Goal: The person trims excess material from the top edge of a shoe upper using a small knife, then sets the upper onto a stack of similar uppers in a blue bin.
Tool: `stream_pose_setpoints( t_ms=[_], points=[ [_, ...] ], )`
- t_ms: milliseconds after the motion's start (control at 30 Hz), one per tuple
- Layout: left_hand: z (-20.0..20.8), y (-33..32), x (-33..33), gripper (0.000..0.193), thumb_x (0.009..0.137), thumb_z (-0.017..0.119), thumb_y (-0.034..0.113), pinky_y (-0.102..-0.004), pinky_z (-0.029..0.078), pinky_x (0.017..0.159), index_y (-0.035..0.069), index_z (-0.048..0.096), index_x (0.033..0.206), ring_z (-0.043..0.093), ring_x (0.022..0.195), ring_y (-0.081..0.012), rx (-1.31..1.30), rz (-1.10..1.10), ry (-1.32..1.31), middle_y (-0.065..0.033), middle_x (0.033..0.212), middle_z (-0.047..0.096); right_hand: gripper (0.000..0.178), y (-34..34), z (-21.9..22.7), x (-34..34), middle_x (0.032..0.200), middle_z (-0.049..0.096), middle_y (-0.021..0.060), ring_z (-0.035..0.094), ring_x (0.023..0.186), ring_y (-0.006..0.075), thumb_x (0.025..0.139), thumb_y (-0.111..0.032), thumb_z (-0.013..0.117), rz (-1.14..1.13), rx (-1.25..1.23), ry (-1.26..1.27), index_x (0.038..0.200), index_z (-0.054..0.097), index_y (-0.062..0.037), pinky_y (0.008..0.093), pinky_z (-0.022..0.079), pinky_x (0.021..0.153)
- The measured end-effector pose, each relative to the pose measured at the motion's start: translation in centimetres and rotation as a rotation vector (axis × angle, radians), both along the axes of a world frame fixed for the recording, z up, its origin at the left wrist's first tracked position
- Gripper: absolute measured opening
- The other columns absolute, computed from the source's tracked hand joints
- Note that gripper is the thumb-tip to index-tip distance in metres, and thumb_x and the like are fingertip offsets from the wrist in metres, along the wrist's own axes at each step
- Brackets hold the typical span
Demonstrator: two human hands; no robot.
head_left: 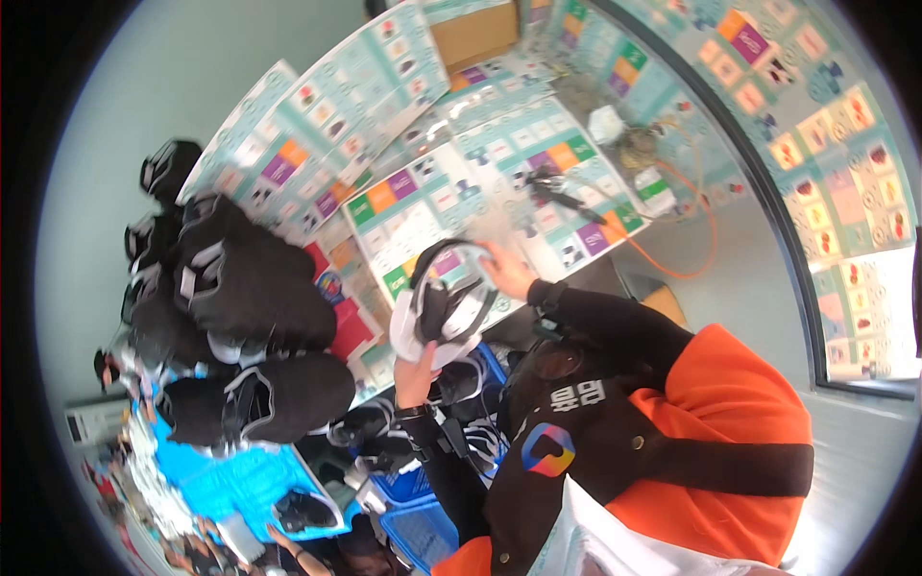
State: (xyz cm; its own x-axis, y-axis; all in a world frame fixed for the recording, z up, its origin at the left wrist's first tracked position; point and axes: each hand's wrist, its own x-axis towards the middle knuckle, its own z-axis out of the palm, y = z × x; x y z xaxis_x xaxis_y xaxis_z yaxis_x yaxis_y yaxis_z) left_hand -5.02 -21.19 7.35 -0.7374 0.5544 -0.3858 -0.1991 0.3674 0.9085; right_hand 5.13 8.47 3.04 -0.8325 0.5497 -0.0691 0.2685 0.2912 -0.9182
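A white-and-black shoe (444, 300) is held tilted over the front edge of the patterned worktable. My left hand (416, 376) grips its lower left end, by the white part. At the upper right, my right hand (506, 273) has its fingers and thumb on the shoe's light edge. Some of the shoe's surface is hidden by the fingers, and its details are blurred. Just below my left hand, black shoes with white parts (459, 376) lie in a blue basket (401, 488).
Black shoe uppers (254, 278) are piled at the left. A dark-handled tool (569, 199) lies on the table near an orange cable (663, 272). A cardboard box (475, 36) stands at the back. Other people's hands (288, 543) are at a blue-covered table (206, 477), lower left.
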Motion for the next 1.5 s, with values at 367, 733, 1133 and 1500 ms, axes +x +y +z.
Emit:
stream_pose_setpoints(
  t_ms=[367, 733, 1133, 1500],
  points=[
    [-13.7, 5.1, 2.3, 0.051, 0.097, 0.075, 0.023, -0.0453, 0.062, 0.079, 0.003, 0.056, 0.139, 0.066, 0.106, -0.0211, 0.065, 0.572, -0.116, -0.0097, 0.130, 0.062, 0.046, 19.8, -6.6, 7.0, 0.124, 0.055, 0.0265, 0.053, 0.115, 0.0453, 0.081, -0.013, 0.068, -0.135, 0.580, -0.374, 0.121, 0.054, 0.0040, 0.0524, 0.047, 0.098],
    [-11.6, 7.6, 10.3, 0.051, 0.092, 0.079, 0.026, -0.0346, 0.049, 0.059, -0.004, 0.056, 0.126, 0.061, 0.080, -0.0155, -0.563, 0.495, -0.220, -0.0056, 0.088, 0.067, 0.052, 29.1, -11.6, 6.5, 0.129, 0.051, 0.0227, 0.064, 0.105, 0.0458, 0.081, -0.006, 0.066, -0.086, 0.529, -0.565, 0.130, 0.050, -0.0032, 0.0523, 0.057, 0.085],
    [8.1, 31.8, 9.4, 0.027, 0.086, 0.079, 0.001, -0.0325, 0.053, 0.079, 0.001, 0.073, 0.113, 0.065, 0.086, -0.0181, -0.177, 0.128, 0.543, -0.0087, 0.102, 0.066, 0.028, 31.5, 4.1, 9.5, 0.089, 0.069, 0.0278, 0.065, 0.090, 0.0492, 0.086, -0.010, 0.061, 0.095, -0.144, -0.249, 0.114, 0.059, -0.0032, 0.0558, 0.048, 0.076],
    [13.6, 45.1, 7.6, 0.031, 0.085, 0.076, 0.011, -0.0420, 0.046, 0.084, 0.013, 0.077, 0.116, 0.053, 0.092, -0.0309, -0.079, -0.598, 0.910, -0.0086, 0.096, 0.055, 0.045, 29.6, 9.7, 10.7, 0.090, 0.071, 0.0232, 0.069, 0.085, 0.0437, 0.082, -0.007, 0.058, 0.254, -0.187, -0.171, 0.127, 0.062, -0.0065, 0.0489, 0.054, 0.074]
  ],
)
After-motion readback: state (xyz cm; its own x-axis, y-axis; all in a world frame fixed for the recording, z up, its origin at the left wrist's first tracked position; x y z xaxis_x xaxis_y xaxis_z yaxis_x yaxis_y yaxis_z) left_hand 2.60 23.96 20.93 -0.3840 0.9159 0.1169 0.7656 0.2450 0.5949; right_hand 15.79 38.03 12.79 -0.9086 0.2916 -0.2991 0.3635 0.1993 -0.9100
